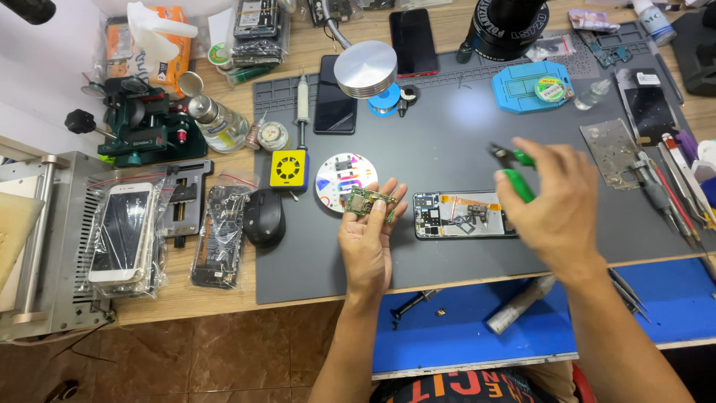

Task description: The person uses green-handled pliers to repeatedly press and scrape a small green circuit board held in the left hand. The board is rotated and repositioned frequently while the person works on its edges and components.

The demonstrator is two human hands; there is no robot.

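two hands, left hand pinching circuit board, right hand gripping green-handled cutters

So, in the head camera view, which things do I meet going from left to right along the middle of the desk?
Bagged white phone → black mouse → left hand holding a small green circuit board → opened phone → right hand with green-handled pliers.
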